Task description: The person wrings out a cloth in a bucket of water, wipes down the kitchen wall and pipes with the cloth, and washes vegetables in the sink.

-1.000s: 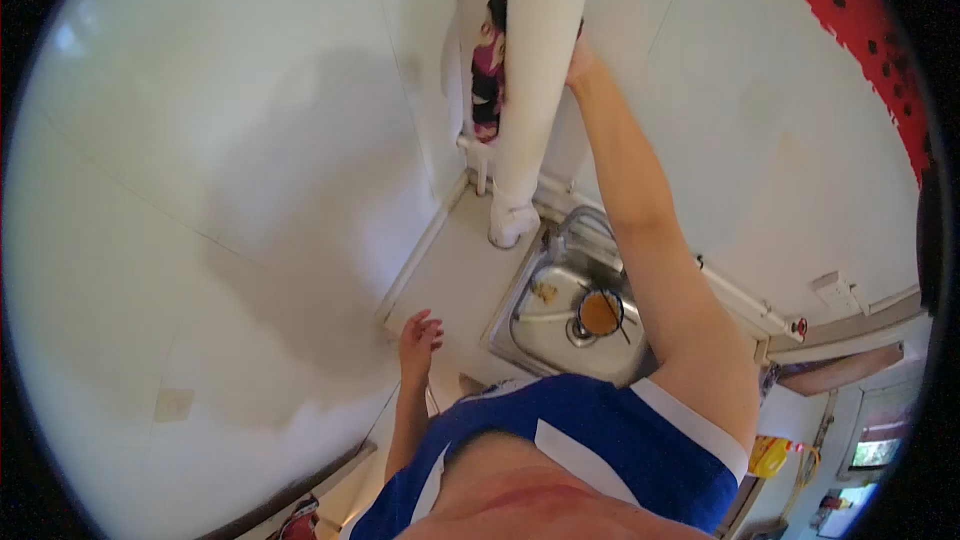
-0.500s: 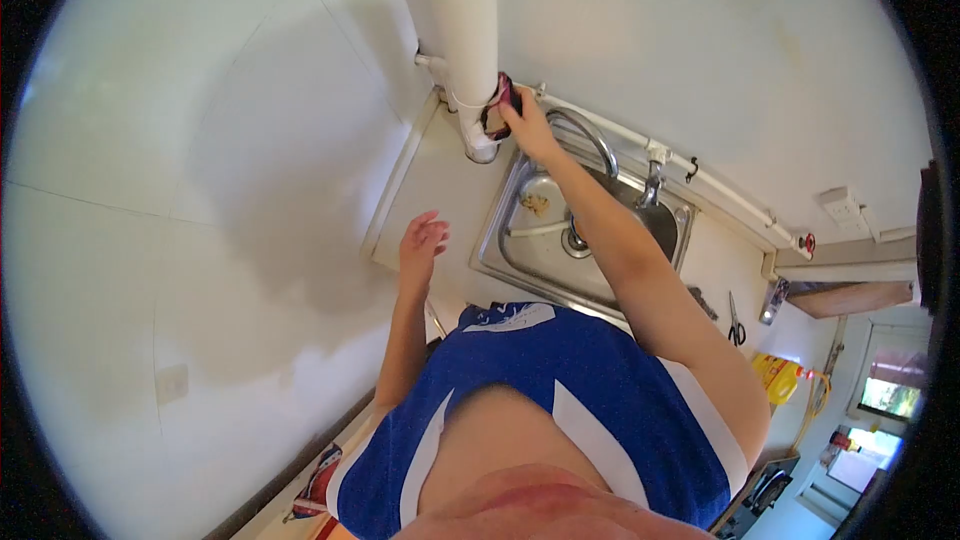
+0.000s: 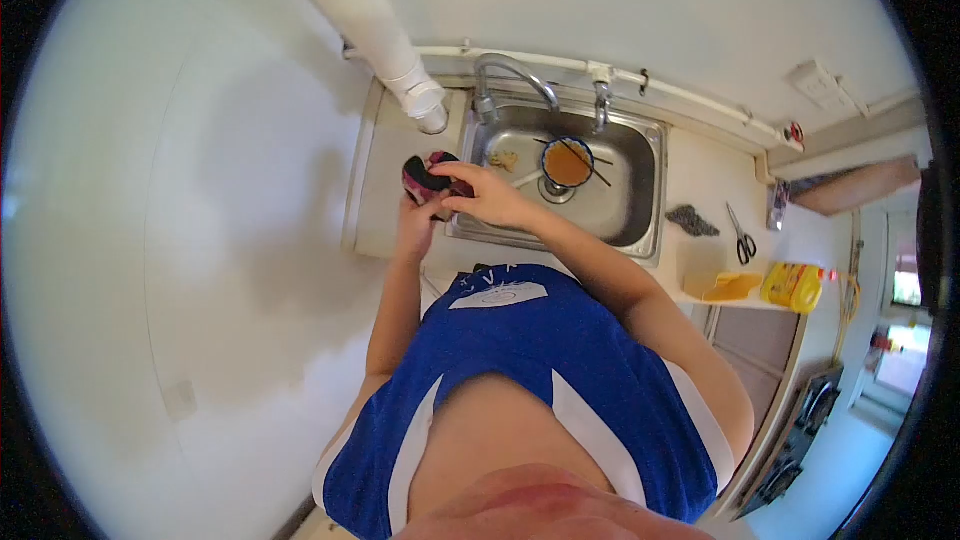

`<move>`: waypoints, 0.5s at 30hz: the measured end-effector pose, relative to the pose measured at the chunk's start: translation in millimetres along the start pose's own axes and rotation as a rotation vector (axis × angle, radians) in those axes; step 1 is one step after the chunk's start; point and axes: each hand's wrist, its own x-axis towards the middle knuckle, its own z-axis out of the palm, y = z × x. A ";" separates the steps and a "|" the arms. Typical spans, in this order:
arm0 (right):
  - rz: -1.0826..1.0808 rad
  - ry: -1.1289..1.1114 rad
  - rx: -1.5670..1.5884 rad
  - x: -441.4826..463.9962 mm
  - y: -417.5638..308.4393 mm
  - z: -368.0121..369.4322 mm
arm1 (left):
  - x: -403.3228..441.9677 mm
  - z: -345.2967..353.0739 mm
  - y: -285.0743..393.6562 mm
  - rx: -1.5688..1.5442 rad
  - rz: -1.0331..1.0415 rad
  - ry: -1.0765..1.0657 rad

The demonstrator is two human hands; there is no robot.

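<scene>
In front of me, over the counter left of the sink, both hands are on a black and pink item (image 3: 424,178) that looks like soft cloth; its exact kind is unclear. My left hand (image 3: 418,225) grips it from below, partly hidden behind it. My right hand (image 3: 485,196) comes in from the right, its fingers bent onto the item's upper right side. To the right, the steel sink (image 3: 625,225) holds a blue-rimmed bowl (image 3: 567,163) of brownish liquid, with dark chopsticks lying by it. Yellowish scraps (image 3: 503,161) lie on the sink's left side.
A white pipe (image 3: 395,70) slants down to the counter at the left. The curved faucet (image 3: 515,65) rises behind the sink. Right of it lie a dark scrubbing cloth (image 3: 692,221), scissors (image 3: 742,240), a yellow container (image 3: 733,287) and a yellow jug (image 3: 793,286).
My right hand has brought the black and pink item away from the pipe, toward me. My left hand has joined it and holds the item too. The bowl in the sink now shows.
</scene>
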 end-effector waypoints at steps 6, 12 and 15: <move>0.239 0.248 0.069 -63.3 31.7 -38.5 | 61.5 -15.2 62.2 0.006 0.393 0.338; 0.521 0.588 0.117 -133.7 46.7 -48.5 | 144.9 -19.1 63.4 0.234 0.445 0.339; 0.696 0.712 0.264 -153.1 28.6 -45.3 | 180.3 -45.1 22.9 0.534 0.410 0.364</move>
